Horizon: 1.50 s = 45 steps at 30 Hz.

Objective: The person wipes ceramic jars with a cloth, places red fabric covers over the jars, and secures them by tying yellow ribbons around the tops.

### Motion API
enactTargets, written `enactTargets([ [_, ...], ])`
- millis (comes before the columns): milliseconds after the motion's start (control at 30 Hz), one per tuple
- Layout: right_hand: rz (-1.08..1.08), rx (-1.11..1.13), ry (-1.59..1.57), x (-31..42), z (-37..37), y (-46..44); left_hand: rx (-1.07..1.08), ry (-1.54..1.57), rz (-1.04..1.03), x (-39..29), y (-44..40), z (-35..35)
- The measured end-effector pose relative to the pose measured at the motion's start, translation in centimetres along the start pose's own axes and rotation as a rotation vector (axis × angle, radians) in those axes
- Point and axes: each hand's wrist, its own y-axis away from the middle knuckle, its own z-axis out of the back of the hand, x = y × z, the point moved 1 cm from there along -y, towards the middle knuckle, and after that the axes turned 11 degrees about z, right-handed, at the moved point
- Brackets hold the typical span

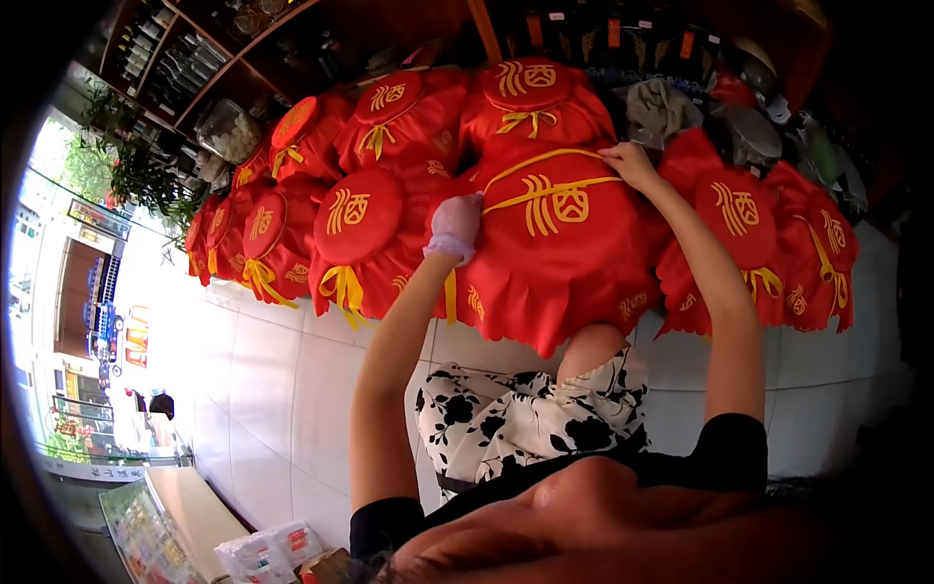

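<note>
Right in front of me is a large jar under a red cloth cover (555,263) printed with a yellow character. A yellow ribbon (525,199) makes a loop across the top of this cover. My left hand (455,229), in a thin pale purple glove, is closed on the ribbon at the cover's left side. My bare right hand (632,167) pinches the ribbon at the far right edge. The cloth hangs in loose folds with a scalloped hem. The jar itself is hidden beneath it.
Several more red-covered jars (357,216) with tied yellow bows stand close on the left and behind. Others (735,222) stand on the right. A grey cloth (664,112) lies at the back. Bottle shelves (180,63) rise behind. Tiled floor (263,389) extends left.
</note>
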Motion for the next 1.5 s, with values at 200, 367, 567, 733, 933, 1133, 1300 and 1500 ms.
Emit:
enactTargets([
  [200, 0.116, -0.123, 0.167, 4.2, 0.8, -1.9, -0.109, 0.072, -0.009, -1.6, -1.8, 2.2],
  [367, 0.063, 0.171, 0.149, 2.3, 0.7, -1.0, 0.062, -0.220, -0.202, 0.0, -2.2, 0.2],
  [567, -0.011, 0.225, -0.133, 1.7, 0.7, 3.4, 0.157, -0.196, -0.220, 1.4, 1.3, 0.5],
  [733, -0.059, 0.040, -0.401, 2.6, -0.2, 7.3, -0.059, -0.421, -0.610, 3.0, 3.7, -2.4],
  [933, -0.268, -0.133, 0.257, 9.4, 1.5, 11.5, 0.449, 0.949, 0.389, 0.2, 6.7, -2.5],
  [1133, -0.330, 0.028, 0.290, 7.7, -0.7, 13.3, 0.505, 1.071, 0.482, -1.6, 7.8, -0.7],
  [1300, -0.234, -0.090, 0.290, 8.6, -1.8, 14.6, 0.478, 0.973, 0.501, -1.7, 7.7, -1.1],
  [1500, -0.562, -0.198, -0.606, 11.7, -3.7, 15.7, 0.416, 0.769, 0.401, -1.3, 8.0, -1.8],
])
